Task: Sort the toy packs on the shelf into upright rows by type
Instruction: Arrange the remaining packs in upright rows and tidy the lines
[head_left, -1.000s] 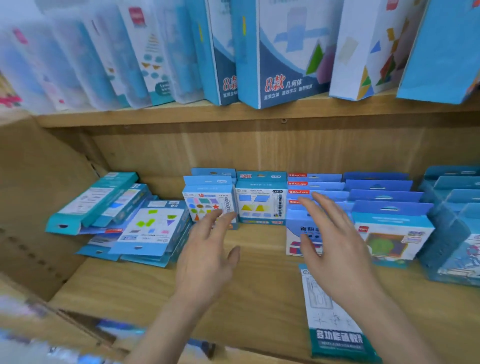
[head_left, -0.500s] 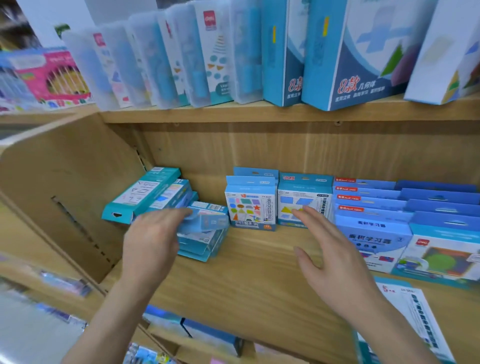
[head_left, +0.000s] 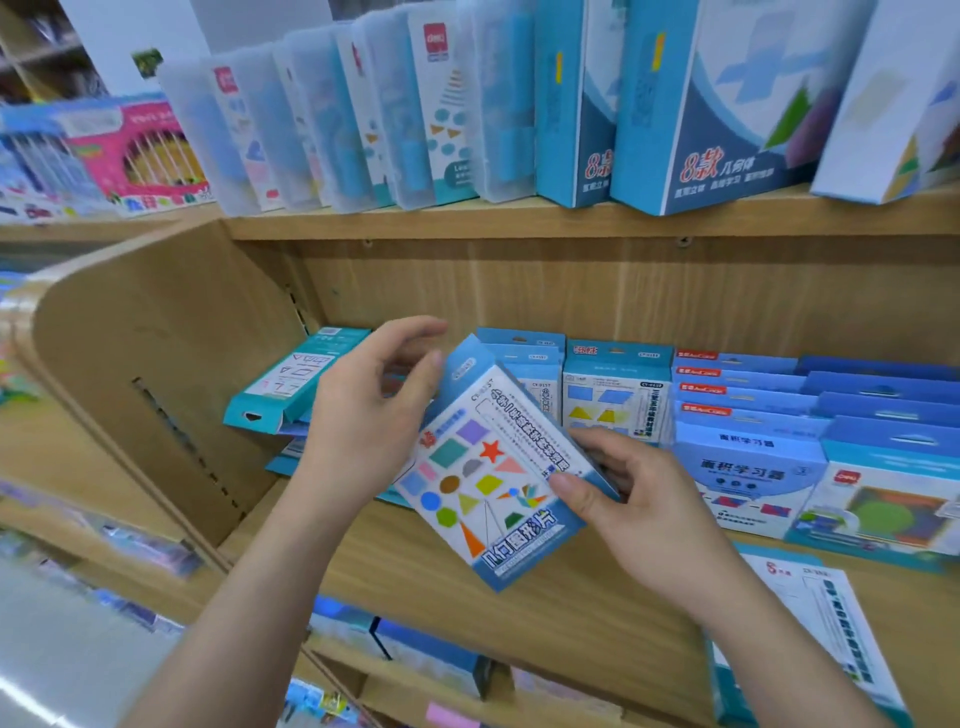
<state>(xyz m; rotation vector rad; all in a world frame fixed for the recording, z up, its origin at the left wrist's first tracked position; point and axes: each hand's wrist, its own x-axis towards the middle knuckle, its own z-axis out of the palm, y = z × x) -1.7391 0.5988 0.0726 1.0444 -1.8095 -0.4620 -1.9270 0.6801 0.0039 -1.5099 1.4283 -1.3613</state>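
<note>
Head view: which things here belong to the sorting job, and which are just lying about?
Job: shapes pack, held by left hand and right hand; upright pack rows behind; toppled teal packs at left; flat pack front right.
Not the job: tall boxes and frosted cases on the upper shelf; pink box far left; lower boxes.

Counted up so far: one left hand (head_left: 358, 421), one right hand (head_left: 639, 514), one shapes pack (head_left: 483, 483), four red-label packs (head_left: 727, 374), one teal box (head_left: 291, 384).
</note>
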